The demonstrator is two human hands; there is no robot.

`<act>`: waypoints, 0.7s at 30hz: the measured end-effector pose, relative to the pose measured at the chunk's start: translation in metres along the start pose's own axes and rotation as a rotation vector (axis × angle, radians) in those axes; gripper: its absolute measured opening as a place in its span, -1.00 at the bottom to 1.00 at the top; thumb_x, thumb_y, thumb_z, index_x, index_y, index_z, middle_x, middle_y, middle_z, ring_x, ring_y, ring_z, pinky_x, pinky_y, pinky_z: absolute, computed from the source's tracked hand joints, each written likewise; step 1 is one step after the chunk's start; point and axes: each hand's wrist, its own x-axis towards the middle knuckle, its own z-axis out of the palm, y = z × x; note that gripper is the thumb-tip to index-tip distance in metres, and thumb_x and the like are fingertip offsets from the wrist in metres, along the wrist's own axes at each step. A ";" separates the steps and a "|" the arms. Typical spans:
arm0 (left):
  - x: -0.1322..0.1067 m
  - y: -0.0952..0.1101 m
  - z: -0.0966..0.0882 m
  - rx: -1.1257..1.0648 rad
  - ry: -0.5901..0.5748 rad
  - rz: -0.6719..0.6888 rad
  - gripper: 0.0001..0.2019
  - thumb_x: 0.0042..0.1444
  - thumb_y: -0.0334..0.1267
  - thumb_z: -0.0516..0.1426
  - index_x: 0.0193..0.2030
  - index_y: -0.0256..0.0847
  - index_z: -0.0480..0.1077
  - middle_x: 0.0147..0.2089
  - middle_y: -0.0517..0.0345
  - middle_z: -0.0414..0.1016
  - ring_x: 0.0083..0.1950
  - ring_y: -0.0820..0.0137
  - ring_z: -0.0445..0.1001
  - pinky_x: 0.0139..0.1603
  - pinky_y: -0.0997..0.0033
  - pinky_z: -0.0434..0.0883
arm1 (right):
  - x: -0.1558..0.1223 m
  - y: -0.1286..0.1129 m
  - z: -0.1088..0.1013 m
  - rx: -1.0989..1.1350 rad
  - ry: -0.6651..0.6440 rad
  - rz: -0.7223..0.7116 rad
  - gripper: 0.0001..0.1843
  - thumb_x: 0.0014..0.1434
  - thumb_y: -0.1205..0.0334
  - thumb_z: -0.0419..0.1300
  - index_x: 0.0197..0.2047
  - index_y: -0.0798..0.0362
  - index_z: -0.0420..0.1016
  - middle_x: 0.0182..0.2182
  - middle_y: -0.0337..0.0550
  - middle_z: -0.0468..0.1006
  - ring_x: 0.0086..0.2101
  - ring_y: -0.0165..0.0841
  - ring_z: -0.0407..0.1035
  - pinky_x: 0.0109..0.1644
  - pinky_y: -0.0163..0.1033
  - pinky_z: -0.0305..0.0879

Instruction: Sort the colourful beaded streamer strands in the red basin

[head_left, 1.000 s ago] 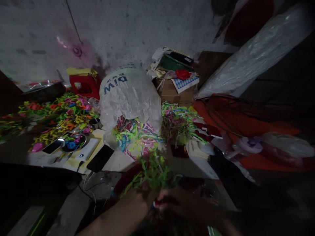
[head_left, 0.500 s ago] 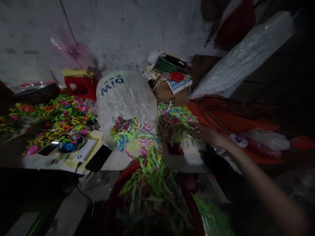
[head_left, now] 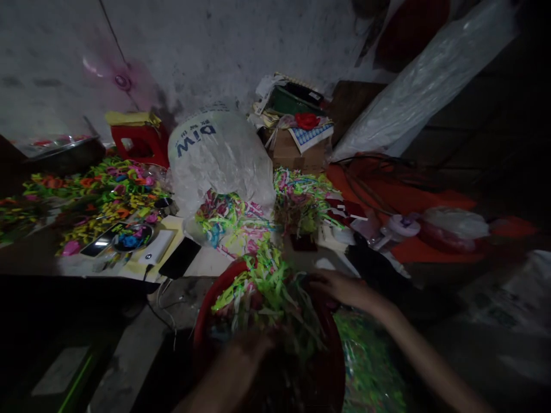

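A red tub stands in front of me, heaped with thin green, yellow and dark strips of soft material. My left hand is down among the strips in the near half of the tub. Motion blur and shadow hide its fingers. Over the tub's right rim, my right hand reaches in from the side. Its fingers stretch loosely toward the strips, with nothing visible held. A plastic sack with blue lettering lies on the table behind the tub, and colourful strips spill from its mouth.
Phones, a white power bank and cables lie at the table's front left. Bright pieces are heaped behind them. A red stool, spinning pink fan and cardboard box stand behind. A bag of green strips sits right of the tub.
My right hand has come back from beside the strip pile on the table to the tub's right rim. My left hand has come into view inside the tub.
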 end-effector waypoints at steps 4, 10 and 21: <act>0.000 -0.014 -0.013 0.049 -0.098 0.064 -0.68 0.05 -0.53 0.04 -0.05 -0.28 0.42 -0.05 -0.12 0.46 -0.03 0.16 0.42 -0.06 0.20 0.37 | -0.024 -0.002 0.049 -0.012 0.099 -0.021 -0.66 0.24 0.24 -0.03 -0.07 0.23 0.46 -0.10 0.05 0.49 -0.08 -0.28 0.39 0.00 -0.23 0.30; 0.006 -0.018 -0.034 -0.040 -0.205 0.133 -0.77 0.10 -0.52 -0.05 -0.28 -0.22 0.40 -0.25 0.08 0.49 -0.17 0.35 0.43 -0.06 0.40 0.34 | -0.058 -0.005 0.104 -0.130 0.371 -0.096 -0.65 0.26 0.25 -0.06 0.02 0.11 0.41 0.01 0.01 0.42 0.04 -0.22 0.29 0.08 -0.04 0.28; 0.054 -0.037 -0.060 0.137 -0.293 0.482 -0.71 0.13 -0.51 0.02 -0.04 -0.18 0.37 -0.19 0.04 0.46 -0.05 0.23 0.39 0.04 0.20 0.23 | -0.080 -0.039 0.189 -0.159 0.441 -0.432 -0.75 0.13 0.29 0.15 -0.08 -0.05 0.44 -0.12 -0.18 0.54 -0.17 -0.33 0.46 -0.11 -0.34 0.41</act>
